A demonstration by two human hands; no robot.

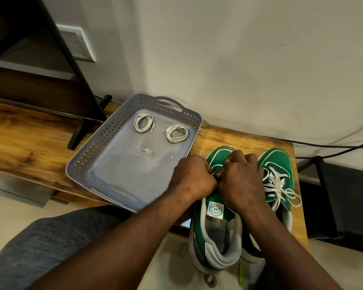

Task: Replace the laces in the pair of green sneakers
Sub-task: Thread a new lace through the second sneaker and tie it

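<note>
Mostly wood, plastic and cloth here
Your bench top [19, 139] shows wood grain with a soft sheen, the grey tray [88, 151] is smooth plastic, the green sneakers [280, 162] look matt and cloth-like, coiled laces [176, 133] flat woven.

— What sort of place is this?
— A home, likely a living room: a television [19, 28] stands on a wood-grain counter [29, 139], by a wall switch plate [76, 43] and trailing cables [323, 145].

Left hand [192, 178] and right hand [243, 182] left uncovered, both forearms [134, 237] seen bare, one leg [40, 243] clad in mottled blue-grey trouser fabric, shown before the counter's [29, 139] near edge
</note>
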